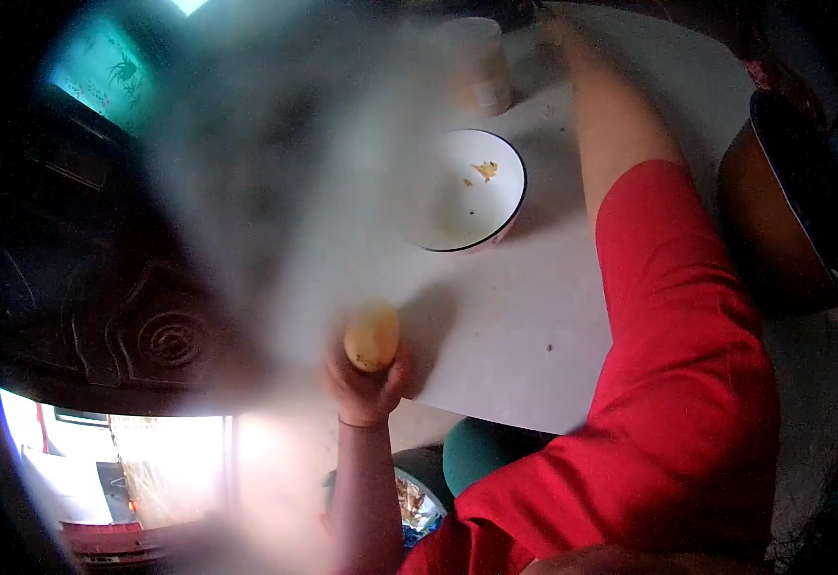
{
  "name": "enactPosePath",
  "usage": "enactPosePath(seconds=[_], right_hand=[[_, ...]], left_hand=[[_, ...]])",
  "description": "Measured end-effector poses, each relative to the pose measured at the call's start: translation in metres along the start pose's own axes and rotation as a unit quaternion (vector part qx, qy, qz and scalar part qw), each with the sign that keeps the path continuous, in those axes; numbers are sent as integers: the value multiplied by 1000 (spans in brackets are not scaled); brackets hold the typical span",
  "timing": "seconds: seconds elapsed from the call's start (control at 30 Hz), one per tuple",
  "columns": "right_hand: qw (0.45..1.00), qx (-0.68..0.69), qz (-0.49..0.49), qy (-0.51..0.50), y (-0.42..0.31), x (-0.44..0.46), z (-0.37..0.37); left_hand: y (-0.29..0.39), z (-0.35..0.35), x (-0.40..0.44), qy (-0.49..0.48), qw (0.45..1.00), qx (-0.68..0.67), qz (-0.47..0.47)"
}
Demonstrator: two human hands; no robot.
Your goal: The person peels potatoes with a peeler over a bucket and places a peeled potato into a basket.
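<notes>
The left hand [366, 391] grasps a potato [372, 337] near the edge of the pale tabletop [524, 307], short of 1 bowl [486, 209] (scraps [485, 171] inside). The farther right hand's [555, 27] hold: cannot tell. Carved wood [165, 340] stands leftward.

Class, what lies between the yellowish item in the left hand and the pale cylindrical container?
The dark-rimmed white bowl, with yellowish scraps inside, lies between them in the head view.

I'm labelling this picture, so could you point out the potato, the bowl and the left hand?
Potato [373, 337]: head view, middle of its visible side.
Bowl [501, 205]: head view, bare inner wall.
Left hand [368, 390]: head view, middle of the hand.
</notes>
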State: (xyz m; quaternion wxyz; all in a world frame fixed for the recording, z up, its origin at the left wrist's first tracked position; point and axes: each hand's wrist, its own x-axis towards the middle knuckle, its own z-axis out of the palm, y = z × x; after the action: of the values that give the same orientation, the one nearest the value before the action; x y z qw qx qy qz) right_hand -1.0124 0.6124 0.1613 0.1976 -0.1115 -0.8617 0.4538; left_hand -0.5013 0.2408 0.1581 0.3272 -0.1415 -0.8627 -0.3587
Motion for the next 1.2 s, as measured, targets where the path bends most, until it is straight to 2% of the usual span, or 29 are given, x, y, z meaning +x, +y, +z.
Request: enactPosePath(seconds=[0.1,0.2,0.27,0.4,0.47,0.83,0.93,0.97,1.07,1.17,1.2], right_hand=[[1000,-1,2,0,5,4,-2],[1000,-1,2,-1,5,4,-1],[1000,-2,4,0,6,4,-4],[1000,2,12,2,4,0,-7],[1000,4,15,3,3,5,-10],[999,30,39,9,-1,-2,-25],[998,36,41,4,-11,-14,-35],[998,38,45,4,-8,-13,-38],[998,45,54,-5,-10,-25,-46],[996,62,65,-11,-7,-39,-51],[995,72,70,-12,-3,-43,-47]], left_hand=[[-2,-1,-1,-10,1000,-8,-26],[-2,-3,0,-8,1000,23,17],[-2,-3,0,-13,999,29,-7],[-10,-5,-2,-14,1000,0,14],[-10,-4,-3,-19,997,74,13],[-7,0,0,-14,999,38,-12],[-10,7,-2,-1,998,-39,-53],[-13,7,-1,3,999,-24,-47],[-2,14,1,6,991,-71,-117],[-5,14,0,3,993,-33,-112],[-3,14,-1,-3,992,32,-124]])
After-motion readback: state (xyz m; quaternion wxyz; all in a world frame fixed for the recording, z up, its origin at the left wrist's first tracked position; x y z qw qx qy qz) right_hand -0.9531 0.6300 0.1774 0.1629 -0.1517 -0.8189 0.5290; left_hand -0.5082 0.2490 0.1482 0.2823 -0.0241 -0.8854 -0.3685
